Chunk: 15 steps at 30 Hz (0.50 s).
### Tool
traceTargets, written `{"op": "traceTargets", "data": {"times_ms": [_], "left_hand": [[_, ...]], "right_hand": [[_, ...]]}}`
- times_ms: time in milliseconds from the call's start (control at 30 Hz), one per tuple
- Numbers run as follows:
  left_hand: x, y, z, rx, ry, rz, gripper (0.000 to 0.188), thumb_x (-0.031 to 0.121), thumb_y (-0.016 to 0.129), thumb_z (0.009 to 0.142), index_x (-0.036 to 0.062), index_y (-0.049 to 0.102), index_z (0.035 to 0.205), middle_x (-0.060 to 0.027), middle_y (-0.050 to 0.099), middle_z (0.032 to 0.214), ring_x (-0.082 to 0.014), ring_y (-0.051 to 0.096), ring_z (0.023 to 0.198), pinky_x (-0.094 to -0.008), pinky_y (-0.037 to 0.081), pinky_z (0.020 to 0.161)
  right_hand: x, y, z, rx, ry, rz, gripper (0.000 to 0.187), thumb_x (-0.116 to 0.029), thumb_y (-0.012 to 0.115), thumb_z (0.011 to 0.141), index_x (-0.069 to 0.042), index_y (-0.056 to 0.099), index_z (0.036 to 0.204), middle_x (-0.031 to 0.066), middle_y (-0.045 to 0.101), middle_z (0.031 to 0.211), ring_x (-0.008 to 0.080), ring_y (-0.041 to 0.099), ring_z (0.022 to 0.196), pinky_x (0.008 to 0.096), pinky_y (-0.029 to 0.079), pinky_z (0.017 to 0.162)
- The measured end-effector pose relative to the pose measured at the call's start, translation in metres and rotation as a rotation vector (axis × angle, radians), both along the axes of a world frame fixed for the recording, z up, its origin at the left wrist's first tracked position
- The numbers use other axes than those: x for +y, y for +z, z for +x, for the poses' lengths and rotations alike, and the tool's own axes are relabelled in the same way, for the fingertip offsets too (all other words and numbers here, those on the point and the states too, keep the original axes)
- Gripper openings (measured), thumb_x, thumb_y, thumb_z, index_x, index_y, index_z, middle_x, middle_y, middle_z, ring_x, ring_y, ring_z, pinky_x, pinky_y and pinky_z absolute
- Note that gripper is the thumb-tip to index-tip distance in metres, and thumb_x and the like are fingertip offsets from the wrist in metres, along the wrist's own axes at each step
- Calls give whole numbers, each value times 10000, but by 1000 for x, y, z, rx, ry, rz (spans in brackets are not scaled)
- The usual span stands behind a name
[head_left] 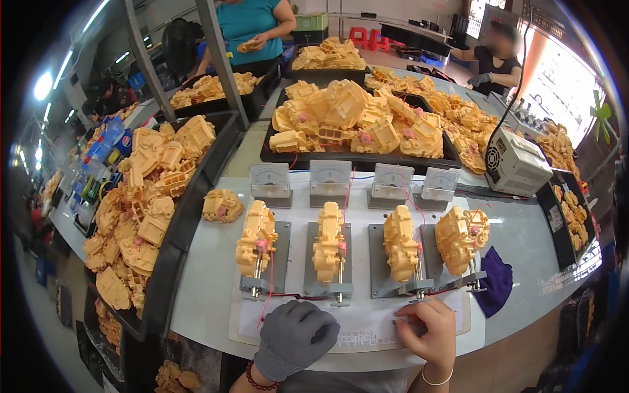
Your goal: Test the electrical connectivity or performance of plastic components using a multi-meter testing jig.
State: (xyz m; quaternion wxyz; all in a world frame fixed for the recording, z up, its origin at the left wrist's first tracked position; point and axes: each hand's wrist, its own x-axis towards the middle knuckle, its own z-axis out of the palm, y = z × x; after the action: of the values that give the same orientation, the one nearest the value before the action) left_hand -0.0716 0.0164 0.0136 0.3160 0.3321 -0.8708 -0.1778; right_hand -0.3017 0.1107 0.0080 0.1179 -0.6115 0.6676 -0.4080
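Note:
My left hand (298, 339), in a grey glove, is curled closed over the paper at the table's near edge; whatever it may hold is hidden. Bare and bent at the fingers, my right hand (429, 331) brings thumb and forefinger close together below the third fixture; anything between them is too small to make out. In front of both hands stands a row of yellow plastic gearbox housings: the leftmost (256, 239), the second (329, 242), the third (401, 243) and the rightmost (457, 241). Each sits on a grey metal fixture with a clamp at its near end.
Behind the row stand several analog meters (330, 180). Another yellow housing (223, 206) lies beside them. Black trays of yellow parts flank the left (213, 154) and back (360, 160). A purple cloth (496, 281) and white power supply (517, 164) are right. Two people work beyond.

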Motion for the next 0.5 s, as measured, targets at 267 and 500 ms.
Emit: {"op": "traceTargets", "data": {"times_ms": [267, 500], "left_hand": [[-1, 0, -1, 31, 12, 41, 111, 112, 736, 701, 102, 629, 730, -22, 566, 664, -204, 569, 606, -324, 473, 552], [-2, -2, -2, -8, -2, 25, 119, 117, 752, 682, 108, 640, 722, -36, 593, 688, -222, 590, 624, -338, 494, 559]], "right_hand": [[-3, 1, -1, -11, 3, -18, 106, -72, 728, 664, -67, 671, 753, 25, 527, 604, 162, 539, 529, 274, 427, 492], [-1, 1, -2, -11, 23, 9, 114, -49, 719, 658, -29, 674, 760, 57, 583, 645, 163, 552, 542, 263, 432, 499]]}}
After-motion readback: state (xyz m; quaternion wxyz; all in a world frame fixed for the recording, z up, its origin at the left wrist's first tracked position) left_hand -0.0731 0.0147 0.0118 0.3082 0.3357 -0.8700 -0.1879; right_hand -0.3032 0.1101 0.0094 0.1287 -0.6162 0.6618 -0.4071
